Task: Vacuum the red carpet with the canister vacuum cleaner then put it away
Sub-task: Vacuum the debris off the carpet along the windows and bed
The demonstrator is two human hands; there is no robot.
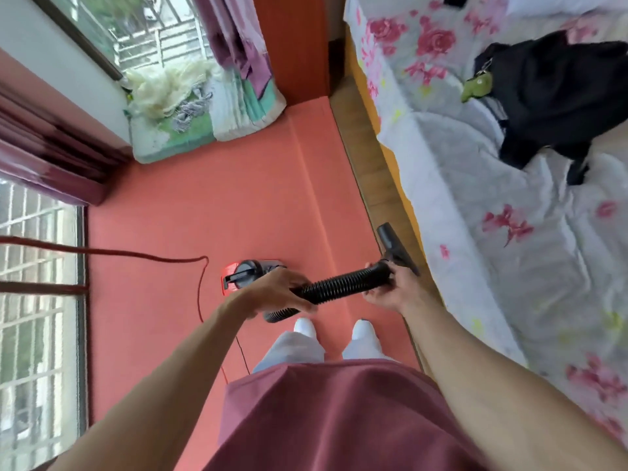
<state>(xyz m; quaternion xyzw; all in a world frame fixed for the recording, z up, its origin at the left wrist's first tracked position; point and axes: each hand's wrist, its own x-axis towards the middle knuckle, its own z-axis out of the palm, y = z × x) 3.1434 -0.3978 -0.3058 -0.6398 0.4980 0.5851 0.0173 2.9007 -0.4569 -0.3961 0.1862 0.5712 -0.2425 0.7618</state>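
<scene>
Both hands grip the hose [334, 286]: left hand [275, 290] near the vacuum [244, 273], right hand [390, 287] behind the nozzle [396, 248], likely steering it along the carpet [238, 205] beside the bed [509, 205].

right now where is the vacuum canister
In the head view the canister sits on the red carpet, left of centre, just beyond the left hand that holds the black hose.

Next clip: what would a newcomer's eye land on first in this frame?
The black ribbed hose stretches across the middle, gripped by the left hand on one side and the right hand by the nozzle. Behind the left hand, the red canister vacuum sits on the red carpet. A floral bed fills the right side.
</scene>
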